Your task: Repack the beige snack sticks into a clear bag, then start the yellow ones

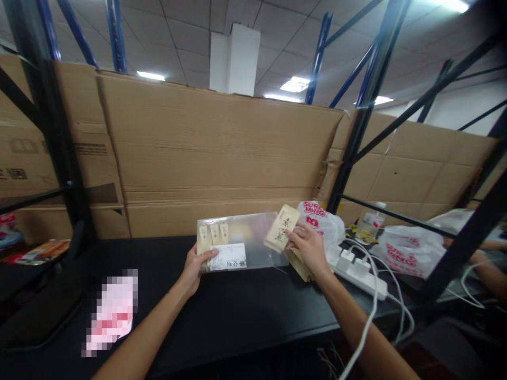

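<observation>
Three small beige packets [213, 236] already sit inside the clear plastic bag [241, 243], which the left hand [197, 267] pinches by its lower left corner, just above the black counter [222, 311]. The right hand [308, 247] has its fingers clamped on a fourth packet [282, 228] right at the bag's open right end. Looks like the bag-filling step, midway. Next move probably needs the mouth held open and the packet slid in flat. More packets [298, 264] are stacked under the right hand, beside a white power strip [358, 270].
</observation>
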Available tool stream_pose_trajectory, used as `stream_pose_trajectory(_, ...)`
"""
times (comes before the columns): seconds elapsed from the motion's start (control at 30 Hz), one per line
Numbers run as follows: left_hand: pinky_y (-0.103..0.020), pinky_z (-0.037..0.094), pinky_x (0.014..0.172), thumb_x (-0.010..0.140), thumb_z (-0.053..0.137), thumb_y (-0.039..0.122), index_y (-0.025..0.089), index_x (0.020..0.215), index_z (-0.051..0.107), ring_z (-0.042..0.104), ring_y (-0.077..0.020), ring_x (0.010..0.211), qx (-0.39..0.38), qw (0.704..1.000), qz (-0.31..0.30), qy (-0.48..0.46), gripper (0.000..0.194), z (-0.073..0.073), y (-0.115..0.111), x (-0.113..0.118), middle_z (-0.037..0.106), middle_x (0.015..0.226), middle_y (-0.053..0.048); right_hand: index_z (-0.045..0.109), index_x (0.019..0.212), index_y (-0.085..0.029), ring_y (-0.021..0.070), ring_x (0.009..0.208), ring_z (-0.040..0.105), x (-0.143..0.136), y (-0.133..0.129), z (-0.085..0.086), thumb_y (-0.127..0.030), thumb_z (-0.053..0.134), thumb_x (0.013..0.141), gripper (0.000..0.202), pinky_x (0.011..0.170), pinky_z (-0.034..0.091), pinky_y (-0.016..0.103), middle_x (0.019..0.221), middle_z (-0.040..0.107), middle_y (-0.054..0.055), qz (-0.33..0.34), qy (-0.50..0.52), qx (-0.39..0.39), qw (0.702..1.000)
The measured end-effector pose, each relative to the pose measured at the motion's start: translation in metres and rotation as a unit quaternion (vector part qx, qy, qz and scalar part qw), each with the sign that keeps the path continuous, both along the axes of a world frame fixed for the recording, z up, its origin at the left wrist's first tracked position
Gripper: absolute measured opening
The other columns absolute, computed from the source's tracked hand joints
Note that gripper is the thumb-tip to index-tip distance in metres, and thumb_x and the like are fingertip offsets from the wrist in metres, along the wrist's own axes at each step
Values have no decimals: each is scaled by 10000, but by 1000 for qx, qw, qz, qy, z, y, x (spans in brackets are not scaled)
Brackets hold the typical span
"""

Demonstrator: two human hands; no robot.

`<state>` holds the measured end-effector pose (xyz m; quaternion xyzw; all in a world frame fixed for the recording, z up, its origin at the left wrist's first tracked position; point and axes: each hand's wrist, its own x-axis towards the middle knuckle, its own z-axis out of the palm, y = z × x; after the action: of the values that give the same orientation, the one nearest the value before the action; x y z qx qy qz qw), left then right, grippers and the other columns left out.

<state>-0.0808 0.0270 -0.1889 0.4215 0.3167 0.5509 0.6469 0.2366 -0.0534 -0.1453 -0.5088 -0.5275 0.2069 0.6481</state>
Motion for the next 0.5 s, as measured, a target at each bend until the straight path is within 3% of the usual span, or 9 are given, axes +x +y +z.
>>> stream_pose_trajectory(0.1, -286, 605, 635, 601, 944, 206, 107, 1125, 710, 738, -211, 714, 5, 1000, -17, 8, 582, 0, -1, -1, 791, 952, -127, 660, 1088, -162, 202, 630, 699, -5, -4, 0, -488, 761, 845, 420, 611, 586, 343, 819, 745, 79, 139, 50, -56, 987)
stream_pose_trajectory(0.2, -284, 604, 637, 619, 936, 221, 105, 1148, 704, 739, -211, 721, 8, 999, -29, 12, 589, -1, -1, -1, 791, 962, -131, 695, 1130, -142, 266, 844, 757, -8, -10, 1, -425, 780, 842, 413, 764, 615, 422, 949, 768, 137, 251, 73, -102, 960)
stream_pose_trajectory(0.33, -293, 602, 623, 626, 934, 226, 102, 1166, 697, 745, -225, 725, 14, 999, -48, 17, 603, -1, -2, 0, 794, 968, -140, 666, 1242, -157, 286, 1083, 720, -16, -12, 5, -355, 737, 907, 396, 931, 576, 470, 1104, 758, 162, 414, 113, -156, 890)
stream_pose_trajectory(0.4, -299, 604, 629, 616, 940, 216, 106, 1182, 690, 751, -237, 743, 18, 998, -55, 20, 629, -1, -4, 1, 796, 977, -140, 653, 1253, -175, 269, 1086, 715, -24, -8, 7, -335, 727, 926, 372, 923, 578, 447, 1097, 758, 142, 455, 123, -169, 866)
stream_pose_trajectory(0.5, -312, 612, 652, 603, 951, 216, 105, 1189, 685, 757, -247, 765, 20, 997, -65, 22, 652, -3, -7, 4, 798, 1011, -148, 663, 1192, -185, 247, 994, 727, -39, 1, 6, -350, 765, 901, 350, 843, 596, 399, 1008, 761, 102, 439, 117, -165, 875)
